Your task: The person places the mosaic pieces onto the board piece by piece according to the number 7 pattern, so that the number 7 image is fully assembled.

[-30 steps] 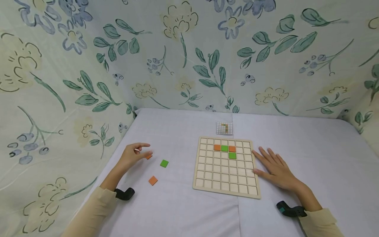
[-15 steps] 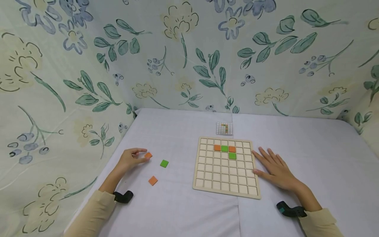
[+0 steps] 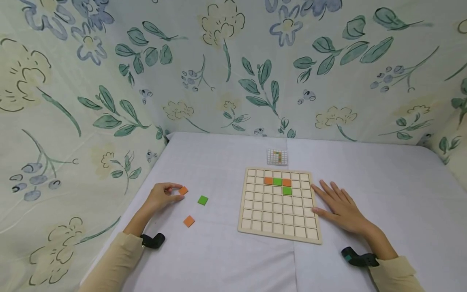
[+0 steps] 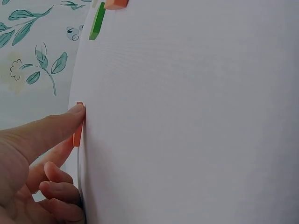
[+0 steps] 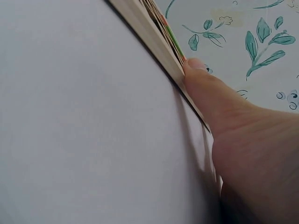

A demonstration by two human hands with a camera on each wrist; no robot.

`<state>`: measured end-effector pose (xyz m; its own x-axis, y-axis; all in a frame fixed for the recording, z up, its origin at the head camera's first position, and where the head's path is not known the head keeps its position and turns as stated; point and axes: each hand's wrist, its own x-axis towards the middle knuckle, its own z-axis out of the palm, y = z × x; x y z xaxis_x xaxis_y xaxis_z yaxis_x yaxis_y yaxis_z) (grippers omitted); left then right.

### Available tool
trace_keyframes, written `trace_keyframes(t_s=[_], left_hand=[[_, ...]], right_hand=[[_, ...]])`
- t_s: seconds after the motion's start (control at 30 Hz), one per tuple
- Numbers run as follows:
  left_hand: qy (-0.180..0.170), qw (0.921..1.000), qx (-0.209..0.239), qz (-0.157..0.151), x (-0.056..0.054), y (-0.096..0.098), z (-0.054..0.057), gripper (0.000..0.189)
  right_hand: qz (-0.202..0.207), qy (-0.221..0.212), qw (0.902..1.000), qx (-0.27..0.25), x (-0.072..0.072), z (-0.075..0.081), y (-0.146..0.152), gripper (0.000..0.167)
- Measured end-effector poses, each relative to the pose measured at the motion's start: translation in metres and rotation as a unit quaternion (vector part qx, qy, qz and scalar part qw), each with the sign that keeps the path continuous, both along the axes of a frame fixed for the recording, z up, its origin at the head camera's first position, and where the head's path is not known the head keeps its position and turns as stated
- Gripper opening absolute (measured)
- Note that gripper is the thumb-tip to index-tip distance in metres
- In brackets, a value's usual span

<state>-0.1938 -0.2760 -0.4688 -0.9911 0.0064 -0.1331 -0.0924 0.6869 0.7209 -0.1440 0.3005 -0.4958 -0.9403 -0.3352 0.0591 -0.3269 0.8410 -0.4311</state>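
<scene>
At the left of the table, my left hand (image 3: 161, 197) pinches an orange square tile (image 3: 183, 190) between thumb and index finger. In the left wrist view, the thumb lies against the edge of this orange tile (image 4: 77, 135) near the cloth, with the other fingers curled below. Just right of it lie a green tile (image 3: 202, 200) and, nearer the front, a second orange tile (image 3: 189, 221). My right hand (image 3: 339, 209) rests with spread fingers on the table, its fingertips at the right edge of the wooden grid board (image 3: 268, 209). The right thumb (image 5: 198, 77) touches the board's side.
Set in the board's upper rows are orange and green tiles, with a green tile (image 3: 287, 191) below the row's right end. Behind the board lies a small pattern card (image 3: 277, 157) with a printed grid. White cloth covers the table; floral fabric (image 3: 219, 61) hangs behind and at the left.
My left hand has come down slightly, and its thumb and index finger have closed on the orange tile's edges. My right hand stays at the board.
</scene>
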Motion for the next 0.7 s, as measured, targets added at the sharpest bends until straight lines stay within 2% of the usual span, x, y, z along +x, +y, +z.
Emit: trace_keyframes(t_s=[0.2,0.43,0.7], left_hand=[[0.012,0.9998,-0.008,-0.012,-0.0002,-0.0009,-0.0018,0.037],[0.019,0.9997,-0.002,-0.013,0.0007,-0.0005,-0.0023,0.032],[0.025,0.9995,-0.002,-0.021,0.0003,-0.0017,-0.0024,0.035]], right_hand=[[0.0,0.006,1.0,0.0,-0.0005,-0.0004,0.0007,0.078],[0.0,0.003,1.0,0.002,-0.0012,-0.0035,0.0013,0.079],[0.0,0.004,1.0,-0.003,-0.0013,-0.003,0.001,0.078]])
